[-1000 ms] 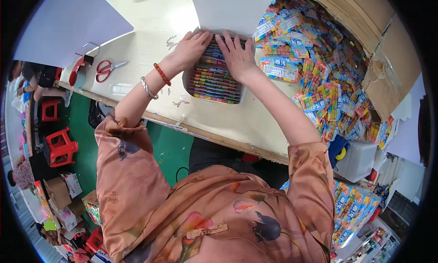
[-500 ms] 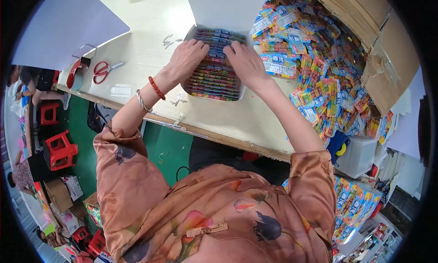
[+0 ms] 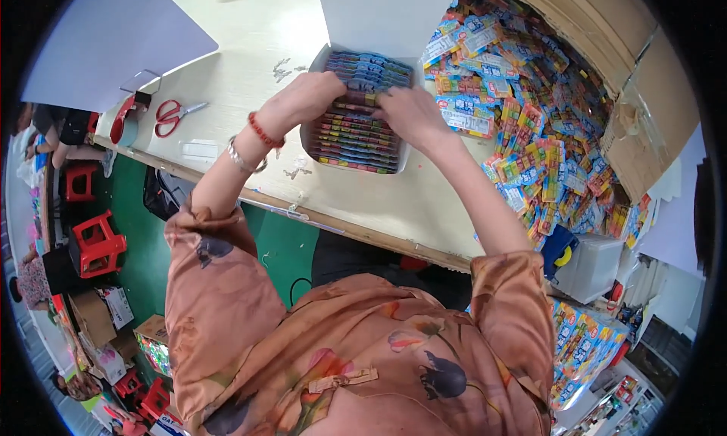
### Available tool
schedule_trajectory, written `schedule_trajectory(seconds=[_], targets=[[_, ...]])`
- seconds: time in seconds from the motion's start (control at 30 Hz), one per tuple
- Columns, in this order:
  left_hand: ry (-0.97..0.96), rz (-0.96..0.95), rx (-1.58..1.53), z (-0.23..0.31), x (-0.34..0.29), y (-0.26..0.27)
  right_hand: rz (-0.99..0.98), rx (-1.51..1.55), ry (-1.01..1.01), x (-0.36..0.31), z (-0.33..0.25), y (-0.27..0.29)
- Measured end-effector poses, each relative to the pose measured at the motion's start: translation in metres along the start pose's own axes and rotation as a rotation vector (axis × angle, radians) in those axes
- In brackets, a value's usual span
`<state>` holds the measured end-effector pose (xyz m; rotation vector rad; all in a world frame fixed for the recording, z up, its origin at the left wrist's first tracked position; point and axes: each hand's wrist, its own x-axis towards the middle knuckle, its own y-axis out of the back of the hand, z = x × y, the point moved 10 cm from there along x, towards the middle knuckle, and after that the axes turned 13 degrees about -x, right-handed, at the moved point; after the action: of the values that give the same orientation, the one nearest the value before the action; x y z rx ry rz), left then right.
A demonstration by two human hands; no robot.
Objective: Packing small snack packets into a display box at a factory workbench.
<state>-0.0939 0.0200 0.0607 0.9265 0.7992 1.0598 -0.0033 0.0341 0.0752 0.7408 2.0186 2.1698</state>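
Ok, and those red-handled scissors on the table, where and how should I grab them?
Probably by the red handles, coming from above on your near side: the scissors lie flat, blades pointing rightward and slightly away from you, while the red tape dispenser sits just left of the handles.

Multicoloured packets (image 3: 356, 137), floral peach blouse (image 3: 379, 345)

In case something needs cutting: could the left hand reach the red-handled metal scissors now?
Probably yes: nothing visible stands between the left hand and the scissors on the pale tabletop.
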Motion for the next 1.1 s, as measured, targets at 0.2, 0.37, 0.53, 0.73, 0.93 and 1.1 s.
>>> schedule_trajectory(seconds=[0.2, 0.37, 0.53, 0.73, 0.93, 1.1], targets=[[0.291, 0.757, -0.208, -0.040, -0.089, 0.027, 0.010, 0.126, -0.677, -0.058, 0.058, 0.017], [0.366, 0.345, -0.711, -0.026, -0.078, -0.026, -0.124, 0.835, -0.805, -0.092, 0.032, -0.015], [0.303, 0.203, -0.694, 0.030, -0.085, -0.018, -0.022, 0.896, -0.981, -0.156, 0.005, 0.013], [0.296, 0.609, 0.002, 0.082, -0.088, -0.013, -0.023, 0.264, -0.853, -0.170, 0.001, 0.051], [0.068, 0.400, -0.116, 0.125, -0.057, -0.056, 0.058, 0.088, -0.393, -0.105, -0.010, 0.068], [0.053, 0.348, -0.216, 0.120, -0.062, -0.069, -0.260, -0.016, -0.217, -0.096, -0.027, 0.017]])
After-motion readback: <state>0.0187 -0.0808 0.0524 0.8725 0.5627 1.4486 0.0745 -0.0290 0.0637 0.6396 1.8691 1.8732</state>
